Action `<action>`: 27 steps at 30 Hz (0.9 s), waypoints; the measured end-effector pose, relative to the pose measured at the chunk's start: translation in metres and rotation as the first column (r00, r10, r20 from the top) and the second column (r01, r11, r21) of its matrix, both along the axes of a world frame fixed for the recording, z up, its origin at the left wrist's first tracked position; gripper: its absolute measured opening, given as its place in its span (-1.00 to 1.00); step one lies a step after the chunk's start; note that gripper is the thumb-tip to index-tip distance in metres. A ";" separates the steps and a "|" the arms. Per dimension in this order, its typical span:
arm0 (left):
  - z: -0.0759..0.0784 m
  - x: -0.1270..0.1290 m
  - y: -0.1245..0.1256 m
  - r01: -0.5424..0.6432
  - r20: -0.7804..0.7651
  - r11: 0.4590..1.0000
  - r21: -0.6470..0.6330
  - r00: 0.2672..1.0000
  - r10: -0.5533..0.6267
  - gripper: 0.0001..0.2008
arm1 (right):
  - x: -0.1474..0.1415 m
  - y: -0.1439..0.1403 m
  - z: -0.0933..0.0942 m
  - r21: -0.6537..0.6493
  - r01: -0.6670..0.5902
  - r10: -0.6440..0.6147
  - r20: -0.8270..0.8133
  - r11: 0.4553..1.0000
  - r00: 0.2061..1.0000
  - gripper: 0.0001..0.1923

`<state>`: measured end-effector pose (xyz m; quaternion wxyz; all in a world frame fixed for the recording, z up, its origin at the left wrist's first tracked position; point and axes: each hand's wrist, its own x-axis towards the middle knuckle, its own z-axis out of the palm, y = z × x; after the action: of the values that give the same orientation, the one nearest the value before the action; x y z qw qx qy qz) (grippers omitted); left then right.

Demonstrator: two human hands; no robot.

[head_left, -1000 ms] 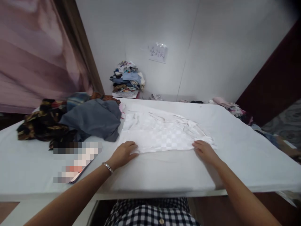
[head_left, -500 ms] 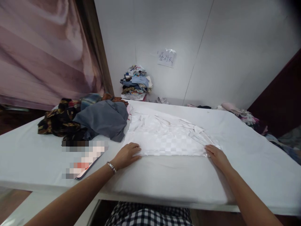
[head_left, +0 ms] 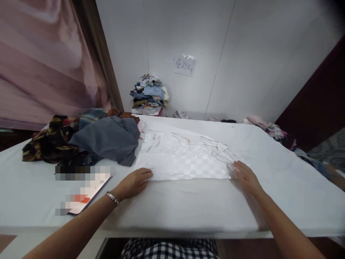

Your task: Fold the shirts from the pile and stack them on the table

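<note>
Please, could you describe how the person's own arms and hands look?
Both forearms are bare, with no sleeve in view. The left hand has a silver-coloured bracelet at its wrist; the right hand shows none. Neither hand wears a glove.

I am facing a thin white fabric garment with a tone-on-tone check of small squares [head_left: 188,163], which is lying flat and folded over on the white cloth-covered table [head_left: 183,207] in front of me. Its near edge is running almost straight from left to right, and the squares are showing clearest along that side. The far side is slanting towards me at the right, where narrow, loose folds are bunching up. Soft wrinkles are crossing its upper left part.
</note>
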<state>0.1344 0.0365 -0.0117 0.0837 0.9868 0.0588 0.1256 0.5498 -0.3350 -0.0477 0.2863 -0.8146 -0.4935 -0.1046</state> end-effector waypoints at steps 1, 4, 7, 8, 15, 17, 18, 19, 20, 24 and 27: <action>-0.001 0.001 0.000 -0.010 -0.005 1.000 0.005 1.000 0.010 -0.62 | -0.006 -0.002 0.002 -0.022 -0.070 0.071 0.023 0.997 0.997 -0.59; -0.002 0.005 -0.001 -0.059 -0.014 0.998 0.000 0.998 0.059 -0.57 | -0.017 -0.005 0.006 -0.142 -0.244 0.252 0.037 0.959 0.967 -0.52; -0.002 0.012 -0.003 -0.111 -0.022 0.994 0.017 0.994 0.111 -0.55 | -0.012 0.000 0.007 -0.216 -0.202 0.217 0.047 0.955 0.975 -0.52; -0.002 0.014 -0.003 -0.125 -0.025 0.992 0.028 0.992 0.126 -0.55 | -0.007 0.002 0.007 -0.238 -0.180 0.197 0.051 0.954 0.979 -0.53; 0.004 0.033 -0.004 -0.183 -0.103 0.982 0.044 0.977 0.186 -0.55 | 0.020 0.021 0.009 -0.314 -0.076 0.092 0.036 0.946 0.995 -0.53; 0.007 0.040 -0.004 -0.191 -0.125 0.978 0.080 0.972 0.200 -0.59 | 0.022 0.024 0.009 -0.312 -0.012 0.027 0.043 0.950 0.999 -0.53; 0.008 0.043 -0.004 -0.195 -0.134 0.975 0.102 0.969 0.208 -0.62 | 0.022 0.025 0.008 -0.309 0.014 0.002 0.053 0.951 0.999 -0.53; 0.009 0.045 -0.004 -0.199 -0.143 0.972 0.122 0.966 0.216 -0.65 | 0.023 0.025 0.009 -0.306 0.030 -0.012 0.062 0.952 0.998 -0.52; 0.011 0.046 -0.004 -0.201 -0.150 0.970 0.136 0.964 0.221 -0.68 | 0.023 0.024 0.009 -0.309 0.032 -0.011 0.068 0.950 0.998 -0.52; 0.018 0.040 -0.010 -0.175 -0.144 0.976 0.130 0.970 0.194 -0.72 | 0.020 0.001 0.009 -0.315 -0.025 0.044 0.053 0.949 0.998 -0.52; 0.021 0.024 -0.022 -0.132 -0.133 0.986 0.104 0.980 0.146 -0.74 | 0.008 -0.032 0.002 -0.259 -0.066 0.079 0.039 0.964 0.996 -0.55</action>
<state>0.1582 0.0141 0.0097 0.0234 0.9895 0.1273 0.0643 0.5582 -0.3667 -0.0453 0.1694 -0.8234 -0.5394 -0.0491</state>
